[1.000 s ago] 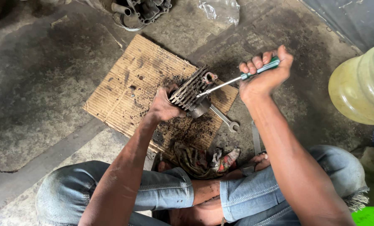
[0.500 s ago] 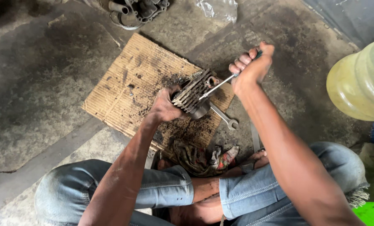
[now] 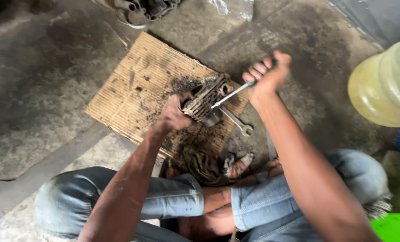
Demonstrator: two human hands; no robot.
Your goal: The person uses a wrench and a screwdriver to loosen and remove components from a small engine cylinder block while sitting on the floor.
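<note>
My left hand point(image 3: 173, 115) grips a dirty finned metal engine part point(image 3: 205, 97) and holds it just above a stained sheet of cardboard point(image 3: 137, 85). My right hand point(image 3: 266, 77) is closed around the green handle of a screwdriver point(image 3: 232, 93). The screwdriver's shaft slants down to the left and its tip meets the finned part. A steel wrench point(image 3: 236, 123) lies on the cardboard's right edge, under the part.
A yellowish plastic jug point(image 3: 383, 85) stands at the right edge. More dark engine parts point(image 3: 139, 10) lie at the top on the concrete floor. Dirty rags point(image 3: 209, 163) sit by my feet, between my jeans-clad knees. A green object point(image 3: 395, 226) shows at bottom right.
My right hand with the screwdriver has shifted left and slightly up toward the finned part. The left hand stays on the part with little movement.
</note>
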